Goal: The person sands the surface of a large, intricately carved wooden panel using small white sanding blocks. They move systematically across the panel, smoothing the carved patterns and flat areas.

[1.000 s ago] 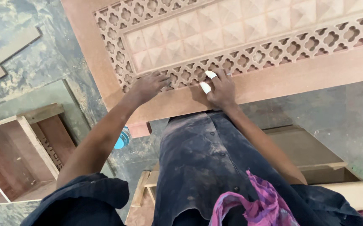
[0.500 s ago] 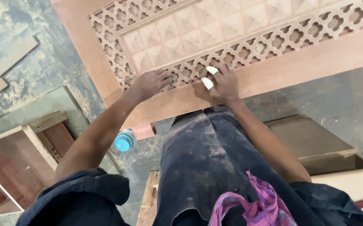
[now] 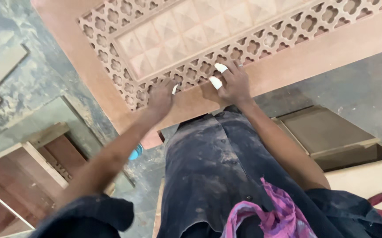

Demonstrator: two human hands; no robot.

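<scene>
The carved wooden panel (image 3: 226,48) fills the view from 10 to 2 o'clock, a grid of raised pyramid squares ringed by pierced quatrefoil fretwork and a plain reddish frame. The left hand (image 3: 161,96) rests on the fretwork near its lower edge, fingers pressed down, grasping nothing. Just at 3 o'clock of it, the right hand (image 3: 232,83) lies spread on the same border, 2 fingers wrapped in white tape (image 3: 216,82), also clutching nothing. At 8 o'clock, wooden frames (image 3: 28,167) lie on the dusty floor (image 3: 358,88).
</scene>
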